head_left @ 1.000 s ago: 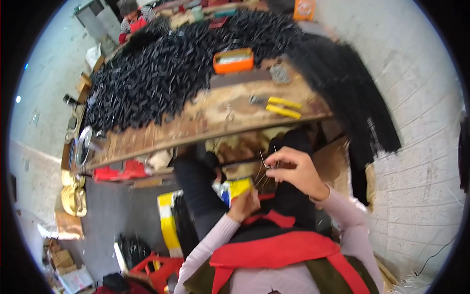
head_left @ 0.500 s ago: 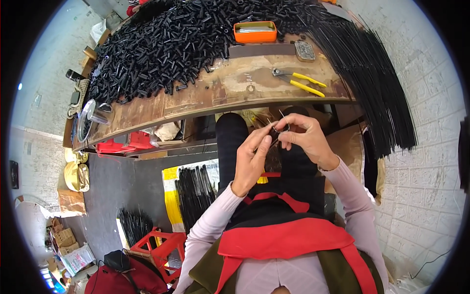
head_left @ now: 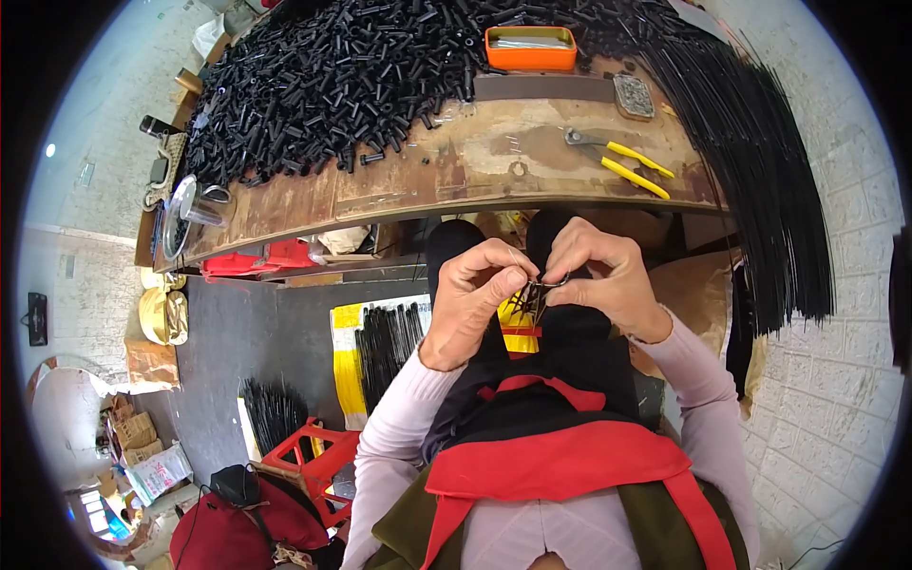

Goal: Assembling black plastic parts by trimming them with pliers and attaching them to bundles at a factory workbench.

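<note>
In front of my lap, below the table edge, my left hand (head_left: 475,299) and my right hand (head_left: 600,277) meet fingertip to fingertip. Both are closed in a pinch on a small thin dark piece (head_left: 543,285), which runs between the fingers. A fine pale sliver stands up by my left fingertips. Fingers cover most of the piece, so its exact kind cannot be made out. Thin black strands show just beneath the hands. Nearest on the table lie cutting pliers (head_left: 627,163) with yellow handles.
A large heap of short black tubes (head_left: 313,104) covers the table (head_left: 399,185). An orange tin (head_left: 530,47) holds thin metal pieces; a small clear box (head_left: 633,97) sits nearby. Long black rods (head_left: 760,180) overhang at right. More rods (head_left: 388,347) and a red stool (head_left: 309,456) stand left.
Both hands have lowered slightly and the fingertips have drawn together round the small dark piece. The pale points that stuck up between them are less visible. The whole view has shifted a little.
</note>
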`<state>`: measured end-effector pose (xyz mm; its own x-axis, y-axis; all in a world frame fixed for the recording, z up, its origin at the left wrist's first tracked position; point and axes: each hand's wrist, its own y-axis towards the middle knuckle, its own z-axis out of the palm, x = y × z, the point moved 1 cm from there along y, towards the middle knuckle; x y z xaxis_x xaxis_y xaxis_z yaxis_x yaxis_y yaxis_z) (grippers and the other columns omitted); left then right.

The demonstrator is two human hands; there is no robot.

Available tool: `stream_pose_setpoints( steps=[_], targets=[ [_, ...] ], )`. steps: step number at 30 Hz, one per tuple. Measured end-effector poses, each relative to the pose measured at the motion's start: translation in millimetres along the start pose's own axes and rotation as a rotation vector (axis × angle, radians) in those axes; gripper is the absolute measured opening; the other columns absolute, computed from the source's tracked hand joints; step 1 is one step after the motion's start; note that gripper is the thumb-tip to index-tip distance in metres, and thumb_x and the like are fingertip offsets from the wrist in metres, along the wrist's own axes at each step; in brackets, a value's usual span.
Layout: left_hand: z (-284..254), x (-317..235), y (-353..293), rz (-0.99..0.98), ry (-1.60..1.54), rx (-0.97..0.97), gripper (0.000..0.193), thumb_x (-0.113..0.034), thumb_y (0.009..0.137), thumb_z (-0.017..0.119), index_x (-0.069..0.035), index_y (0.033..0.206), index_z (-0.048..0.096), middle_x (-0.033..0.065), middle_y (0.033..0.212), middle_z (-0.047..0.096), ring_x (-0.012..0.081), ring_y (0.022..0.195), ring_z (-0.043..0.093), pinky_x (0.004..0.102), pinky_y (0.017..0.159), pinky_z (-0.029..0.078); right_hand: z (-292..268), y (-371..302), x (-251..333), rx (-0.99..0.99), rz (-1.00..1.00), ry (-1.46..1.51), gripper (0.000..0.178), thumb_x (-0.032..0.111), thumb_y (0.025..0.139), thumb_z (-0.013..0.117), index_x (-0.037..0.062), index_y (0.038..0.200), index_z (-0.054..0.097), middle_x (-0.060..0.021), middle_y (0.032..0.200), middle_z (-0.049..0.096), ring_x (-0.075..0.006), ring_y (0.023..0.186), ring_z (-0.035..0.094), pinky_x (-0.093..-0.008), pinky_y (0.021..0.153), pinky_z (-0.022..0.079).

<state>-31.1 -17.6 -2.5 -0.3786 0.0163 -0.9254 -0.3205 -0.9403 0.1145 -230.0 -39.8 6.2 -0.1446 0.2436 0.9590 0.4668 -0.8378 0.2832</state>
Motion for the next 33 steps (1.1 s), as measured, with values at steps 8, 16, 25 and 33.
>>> stream_pose_setpoints(
  steps=[8, 16, 25, 33],
  targets=[
    [-6, -6, 15, -0.02, -0.041, -0.005, 0.03, -0.032, 0.091, 0.071, -0.003, 0.09, 0.063, 0.0061, 0.089, 0.061, 0.0152, 0.084, 0.056, 0.0283, 0.078, 0.044, 9, 8, 5, -0.018, 0.247, 0.492, 0.02, 0.006, 0.079, 0.081, -0.0006, 0.089, 0.064, -0.008, 0.093, 0.063, -0.0154, 0.089, 0.061, -0.0295, 0.082, 0.048],
    [-1, -13, 19, -0.069, -0.208, 0.121, 0.03, -0.032, 0.091, 0.071, -0.004, 0.09, 0.062, 0.0065, 0.089, 0.061, 0.0156, 0.079, 0.059, 0.0277, 0.069, 0.046, 9, 13, 25, 0.048, 0.216, 0.44, 0.021, 0.007, 0.077, 0.081, 0.0022, 0.082, 0.061, -0.0048, 0.089, 0.058, -0.0144, 0.085, 0.055, -0.0267, 0.077, 0.044],
    [7, -19, 5, -0.213, 0.01, 0.235, 0.015, 0.006, 0.083, 0.072, 0.002, 0.096, 0.067, 0.0089, 0.095, 0.069, 0.0178, 0.089, 0.068, 0.0293, 0.083, 0.054, 0, -7, 32, -0.035, 0.018, 0.238, 0.014, -0.003, 0.078, 0.077, 0.0003, 0.084, 0.066, -0.0073, 0.09, 0.062, -0.0152, 0.085, 0.059, -0.0283, 0.078, 0.047],
    [6, -12, 17, -0.211, 0.012, 0.127, 0.012, 0.002, 0.082, 0.07, 0.005, 0.093, 0.067, 0.0176, 0.111, 0.068, 0.0272, 0.096, 0.068, 0.035, 0.082, 0.057, -10, 2, 44, -0.014, 0.089, 0.02, 0.017, 0.004, 0.079, 0.078, 0.003, 0.094, 0.071, -0.0071, 0.112, 0.06, -0.0161, 0.106, 0.055, -0.0292, 0.094, 0.042]
  ],
)
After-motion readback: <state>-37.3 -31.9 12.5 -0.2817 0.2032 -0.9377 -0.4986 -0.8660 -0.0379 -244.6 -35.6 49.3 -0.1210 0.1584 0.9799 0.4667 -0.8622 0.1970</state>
